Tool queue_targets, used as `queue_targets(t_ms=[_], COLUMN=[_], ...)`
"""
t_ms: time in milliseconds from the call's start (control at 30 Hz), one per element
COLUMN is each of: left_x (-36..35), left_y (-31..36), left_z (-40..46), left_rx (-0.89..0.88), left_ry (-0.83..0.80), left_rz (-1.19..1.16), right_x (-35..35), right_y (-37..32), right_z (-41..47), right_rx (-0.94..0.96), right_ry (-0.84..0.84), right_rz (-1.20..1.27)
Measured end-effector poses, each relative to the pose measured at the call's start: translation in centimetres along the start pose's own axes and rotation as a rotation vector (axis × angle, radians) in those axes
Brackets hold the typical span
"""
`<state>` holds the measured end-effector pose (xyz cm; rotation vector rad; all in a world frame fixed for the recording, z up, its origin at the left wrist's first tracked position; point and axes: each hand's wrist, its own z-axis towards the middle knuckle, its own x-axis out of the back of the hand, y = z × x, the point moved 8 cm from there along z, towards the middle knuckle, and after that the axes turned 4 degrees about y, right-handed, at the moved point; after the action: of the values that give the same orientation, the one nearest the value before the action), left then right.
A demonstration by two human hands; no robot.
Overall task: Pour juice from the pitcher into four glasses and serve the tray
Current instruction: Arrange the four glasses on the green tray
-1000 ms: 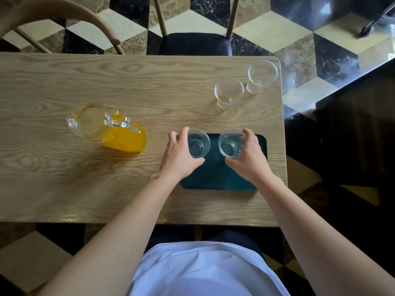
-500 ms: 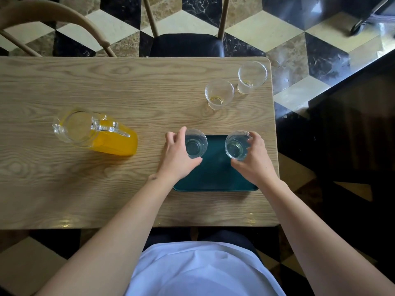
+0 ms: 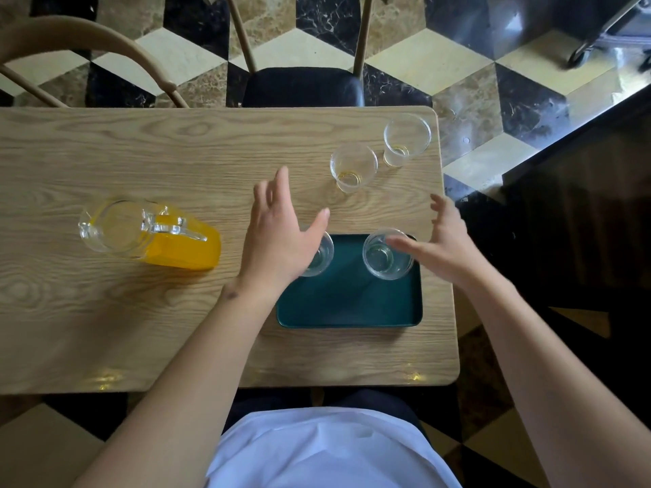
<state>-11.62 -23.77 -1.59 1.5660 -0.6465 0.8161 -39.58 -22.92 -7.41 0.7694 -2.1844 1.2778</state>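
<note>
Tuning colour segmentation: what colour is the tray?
Dark teal green tray, seen clearly in the head view.

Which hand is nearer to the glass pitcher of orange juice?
Left. The left hand hovers open just right of the glass pitcher of orange juice; the right hand is farther right, beyond the dark green tray.

Wooden table (image 3: 105, 329), two chairs (image 3: 303, 88), cube-patterned marble floor (image 3: 458, 65).
</note>
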Motion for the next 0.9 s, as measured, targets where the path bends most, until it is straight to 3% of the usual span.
queue_targets(t_ms=[67,233,300,500,900], left_x=[-0.6,-6.2,-7.8,-10.3,-13.7], left_y=[1.4,2.2,2.2,2.3,4.7], left_z=[2.9,8.3,9.3,11.3,12.6], left_rx=[-0.028,0.028,0.005,-0.128,-0.188], left_ry=[-0.002,-0.315,-0.37,-0.364,-0.361], left_rz=[-0.008,0.188,0.265,0.452,0.406], right_x=[2.3,4.8,4.3,2.2,0.6], right_y=[-1.4,-5.5,-6.1,-5.9,-4.9], right_z=[2.9,10.7,12.9,17.4,20.0], right_rx=[0.012,0.095,0.094,0.063,0.142], right_ry=[0.075,0.193,0.182,0.077,0.099], right_rz=[0.006,-0.155,-0.231,-0.396,-0.421])
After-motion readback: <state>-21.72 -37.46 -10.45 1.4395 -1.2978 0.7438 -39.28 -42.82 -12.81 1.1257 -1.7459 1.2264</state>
